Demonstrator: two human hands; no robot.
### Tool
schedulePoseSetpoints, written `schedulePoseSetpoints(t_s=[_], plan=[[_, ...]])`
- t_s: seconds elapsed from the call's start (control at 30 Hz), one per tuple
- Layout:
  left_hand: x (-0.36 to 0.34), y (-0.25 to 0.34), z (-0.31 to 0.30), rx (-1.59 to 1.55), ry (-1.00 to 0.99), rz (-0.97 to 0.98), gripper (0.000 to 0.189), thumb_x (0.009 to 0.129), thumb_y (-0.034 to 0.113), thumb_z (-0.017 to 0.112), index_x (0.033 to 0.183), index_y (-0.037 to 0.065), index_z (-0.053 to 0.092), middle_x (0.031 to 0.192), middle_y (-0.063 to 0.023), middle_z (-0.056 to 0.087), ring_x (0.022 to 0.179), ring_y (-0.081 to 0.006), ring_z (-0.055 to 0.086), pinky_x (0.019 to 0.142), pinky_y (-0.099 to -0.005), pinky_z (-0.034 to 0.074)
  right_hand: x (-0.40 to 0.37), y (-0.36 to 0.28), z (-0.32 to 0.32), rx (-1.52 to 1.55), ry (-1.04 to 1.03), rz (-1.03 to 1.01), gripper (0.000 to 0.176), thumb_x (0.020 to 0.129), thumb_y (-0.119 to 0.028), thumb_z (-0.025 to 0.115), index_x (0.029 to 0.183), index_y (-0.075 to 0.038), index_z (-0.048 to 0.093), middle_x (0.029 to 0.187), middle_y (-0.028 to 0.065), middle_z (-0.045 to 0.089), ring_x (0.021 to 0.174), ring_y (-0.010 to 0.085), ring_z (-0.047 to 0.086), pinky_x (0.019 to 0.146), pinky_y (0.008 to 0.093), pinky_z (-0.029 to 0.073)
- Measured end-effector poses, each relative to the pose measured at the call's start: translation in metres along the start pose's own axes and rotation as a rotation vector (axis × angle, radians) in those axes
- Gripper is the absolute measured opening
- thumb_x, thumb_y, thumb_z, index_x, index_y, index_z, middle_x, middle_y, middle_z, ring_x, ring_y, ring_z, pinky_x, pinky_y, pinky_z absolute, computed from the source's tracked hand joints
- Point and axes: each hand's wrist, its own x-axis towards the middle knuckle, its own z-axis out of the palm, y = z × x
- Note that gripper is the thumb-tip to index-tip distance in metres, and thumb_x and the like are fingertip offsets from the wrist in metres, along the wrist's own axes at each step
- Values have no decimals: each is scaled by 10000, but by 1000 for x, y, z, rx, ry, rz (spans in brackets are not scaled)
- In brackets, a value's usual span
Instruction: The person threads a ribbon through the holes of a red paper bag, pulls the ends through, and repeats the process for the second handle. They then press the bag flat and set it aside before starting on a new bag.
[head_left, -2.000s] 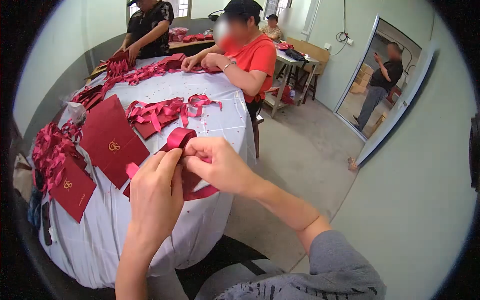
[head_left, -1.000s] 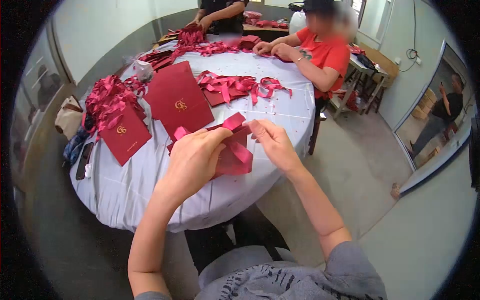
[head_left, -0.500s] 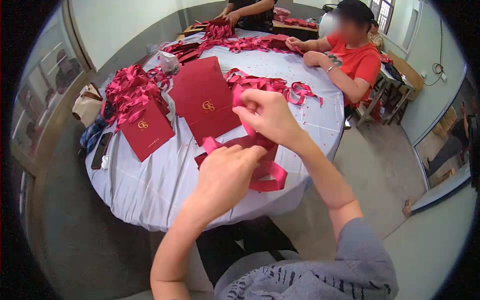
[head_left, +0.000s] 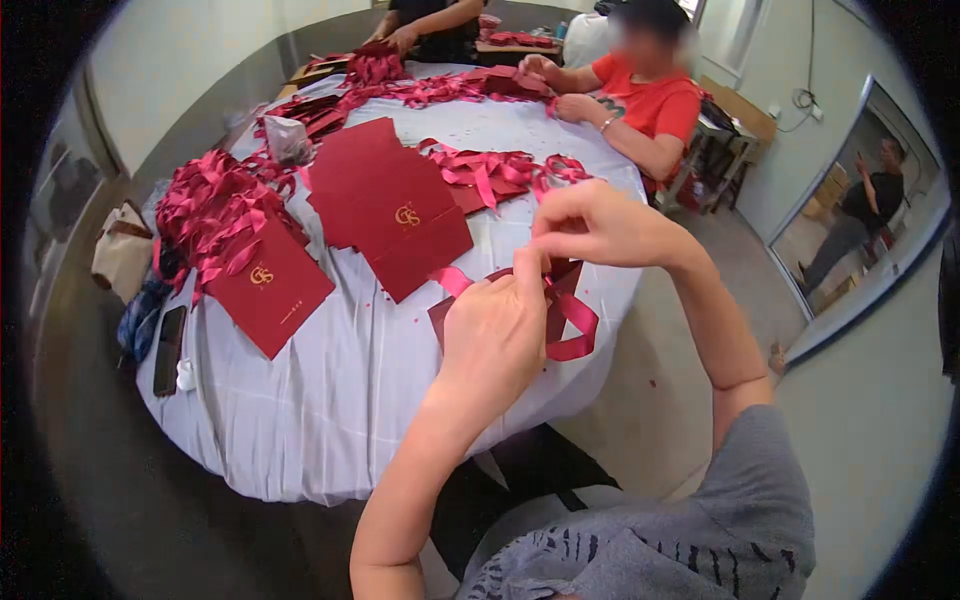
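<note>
Near the table's front right edge, my left hand (head_left: 495, 325) is closed on a pink ribbon (head_left: 580, 330) attached to a dark red bag (head_left: 440, 318), which lies mostly hidden beneath it. Fingertips of my right hand (head_left: 595, 225) pinch together beside the left thumb; ribbon shows close by, but what they hold is too small to make out. Beyond my hands lie flat dark red bags (head_left: 385, 200) with a gold logo. Another logo bag (head_left: 265, 285) rests at the left against a heap of pink ribbons (head_left: 215, 205).
A phone (head_left: 170, 350) and a small white object (head_left: 186, 376) lie at the white-covered table's (head_left: 330, 430) left edge, near a beige bag (head_left: 122, 250). A person in red (head_left: 650, 110) sits across at the right; another person's hands (head_left: 400, 40) work at the far end.
The view has shifted to the right. My right hand has come down to my left hand; the ribbon that was stretched up between them no longer shows raised.
</note>
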Motion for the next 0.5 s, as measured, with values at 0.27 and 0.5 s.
schedulePoseSetpoints(t_s=[0.27,0.5], plan=[[-5,7,-1,-1,15,66,311,779,36,599,1020,22,403,806,-134,643,710,-310,623,593,-396,461,-36,-23,9,-129,175,36,131,759,-119,672,795,-9,613,735,52,536,648,135,501,587,265,410],[-6,10,0,-8,32,114,325,775,30,601,1022,29,390,823,-152,636,716,-325,618,603,-405,456,-33,-19,4,-244,-57,127,144,765,-164,645,787,-24,674,694,107,587,664,215,565,608,318,438]])
